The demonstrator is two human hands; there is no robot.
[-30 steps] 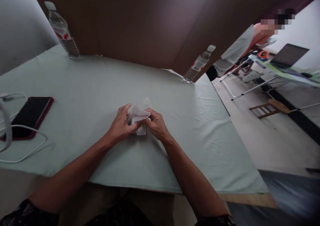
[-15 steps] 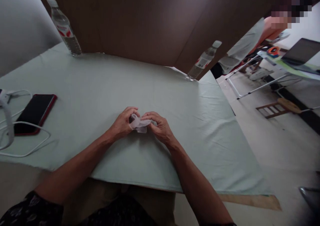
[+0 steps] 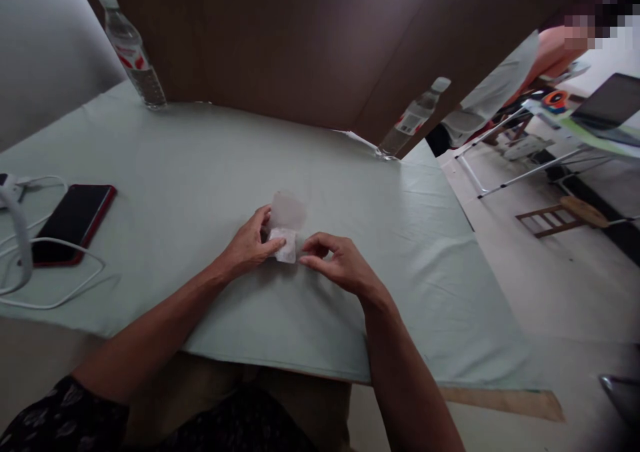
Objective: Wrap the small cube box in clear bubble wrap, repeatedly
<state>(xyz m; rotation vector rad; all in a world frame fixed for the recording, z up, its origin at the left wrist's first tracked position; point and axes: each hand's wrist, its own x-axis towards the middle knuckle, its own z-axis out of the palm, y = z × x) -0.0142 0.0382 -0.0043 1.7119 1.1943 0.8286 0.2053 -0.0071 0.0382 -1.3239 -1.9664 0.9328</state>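
Note:
My left hand [image 3: 251, 244] is closed on a small translucent white plastic packet [image 3: 286, 247], its thumb lying across the top. A thin see-through flap [image 3: 289, 210] stands up at the far side of the packet, and whether the two are one piece I cannot tell. Just right of the packet is my right hand [image 3: 336, 260], with fingers curved and the thumb and forefinger tips a little apart. Nothing distinct shows between those tips. Both hands are low over the pale green tablecloth [image 3: 210, 165], near the table's front edge.
At the left lie a dark phone [image 3: 70, 224] with a red edge and a white cable [image 3: 65, 240]. Two water bottles [image 3: 134, 55] [image 3: 414, 120] stand against a brown panel [image 3: 270, 45]. Beyond, at right, are a person's sleeve [image 3: 560, 52], a laptop [image 3: 613, 105] and a wooden stool [image 3: 583, 211].
My right hand has come off the packet and moved slightly right. The crumpled plastic now lies flatter in my left hand, with its flap raised at the far side.

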